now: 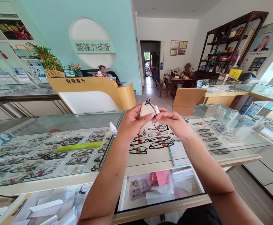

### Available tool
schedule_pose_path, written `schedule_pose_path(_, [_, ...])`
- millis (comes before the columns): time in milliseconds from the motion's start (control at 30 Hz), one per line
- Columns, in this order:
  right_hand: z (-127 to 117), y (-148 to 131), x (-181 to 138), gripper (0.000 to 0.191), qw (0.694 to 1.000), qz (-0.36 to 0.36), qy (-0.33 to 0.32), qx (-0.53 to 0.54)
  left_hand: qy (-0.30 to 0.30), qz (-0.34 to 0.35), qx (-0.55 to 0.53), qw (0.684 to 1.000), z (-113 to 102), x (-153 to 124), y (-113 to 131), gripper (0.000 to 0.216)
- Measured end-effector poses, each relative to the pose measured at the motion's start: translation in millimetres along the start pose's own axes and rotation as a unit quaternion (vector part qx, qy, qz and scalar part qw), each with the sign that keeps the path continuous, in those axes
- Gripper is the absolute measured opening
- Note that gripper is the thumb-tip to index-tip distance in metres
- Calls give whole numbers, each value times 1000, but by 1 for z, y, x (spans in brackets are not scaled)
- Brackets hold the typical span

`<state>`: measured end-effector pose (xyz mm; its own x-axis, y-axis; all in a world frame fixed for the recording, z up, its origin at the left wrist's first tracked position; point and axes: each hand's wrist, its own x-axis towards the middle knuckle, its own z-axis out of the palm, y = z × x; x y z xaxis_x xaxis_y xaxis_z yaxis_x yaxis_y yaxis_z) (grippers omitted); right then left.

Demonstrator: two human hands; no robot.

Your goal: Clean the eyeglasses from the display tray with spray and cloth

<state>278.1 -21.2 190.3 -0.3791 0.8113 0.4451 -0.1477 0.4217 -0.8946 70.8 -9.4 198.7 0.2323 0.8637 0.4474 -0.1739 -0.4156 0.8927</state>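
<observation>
Above the glass display case, both my hands meet in the middle of the view. My left hand is closed on a cream-white cloth with a scalloped edge. A dark-framed pair of eyeglasses runs across the cloth, one thin temple pointing up. My right hand pinches the eyeglasses near the cloth, thumb and fingers together. Part of the frame is hidden by the cloth and fingers. A small white spray bottle stands left of my left forearm.
Rows of eyeglasses lie inside the case. A drawer below holds papers and pink slips. Beyond my right hand stands a brown wooden board. A person sits behind the curved reception counter.
</observation>
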Motion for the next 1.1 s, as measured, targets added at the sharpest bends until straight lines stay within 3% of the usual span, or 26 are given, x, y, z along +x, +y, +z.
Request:
schedule_pose_path(167, [0, -1, -1, 31, 999, 23, -5, 30, -14, 24, -12, 1000, 7, -2, -2, 50])
schedule_pose_path(467, [0, -8, -8, 29, 998, 46, -34, 6, 75, 126, 17, 989, 25, -6, -7, 40])
schedule_pose_path(667, [-7, -11, -10, 30, 995, 67, -72, -25, 95, 99, -1, 991, 28, -10, -11, 48])
schedule_pose_path(767, [-11, -12, -10, 28, 995, 58, -74, -27, 63, 51, -18, 997, 18, -8, -12, 53])
schedule_pose_path(933, [-19, -13, -11, 28, 996, 80, -50, -5, -55, -23, -43, 997, 1, -4, -6, 46])
schedule_pose_path(1100, [-19, -15, -10, 25, 993, 106, -44, 27, -99, -7, -43, 994, 3, -5, -2, 44])
